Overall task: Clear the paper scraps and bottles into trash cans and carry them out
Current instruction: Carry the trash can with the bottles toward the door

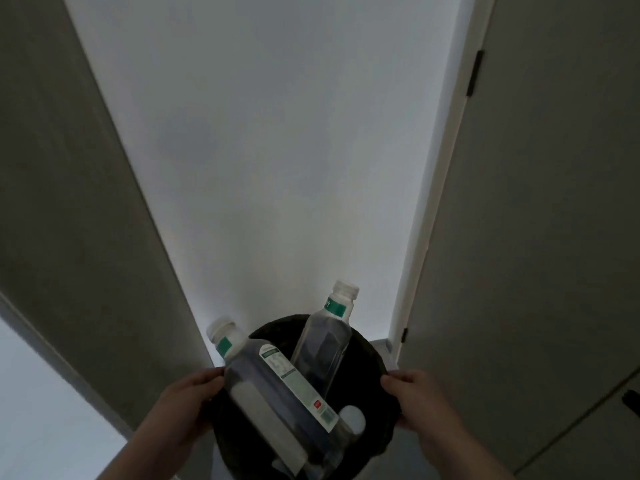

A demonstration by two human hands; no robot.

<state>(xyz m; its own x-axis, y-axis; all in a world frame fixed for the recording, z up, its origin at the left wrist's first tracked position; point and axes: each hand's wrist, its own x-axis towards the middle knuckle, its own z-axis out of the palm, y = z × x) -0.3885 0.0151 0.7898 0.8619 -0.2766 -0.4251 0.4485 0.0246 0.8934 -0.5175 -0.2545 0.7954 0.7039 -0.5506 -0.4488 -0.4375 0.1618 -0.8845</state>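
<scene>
A round black trash can (375,355) is held in front of me at the bottom of the view. My left hand (188,398) grips its left rim and my right hand (420,398) grips its right rim. Two clear plastic bottles with white caps and green neck bands stick out of it: one bottle (277,386) leans to the left with a long white label, the other bottle (325,341) stands nearly upright behind it. A third white cap (353,419) shows lower in the can. No paper scraps are visible.
A white wall (277,150) fills the view straight ahead. A grey panel (69,202) rises on the left. A grey door (554,220) with black hinges and a white frame stands on the right. The passage between them is narrow.
</scene>
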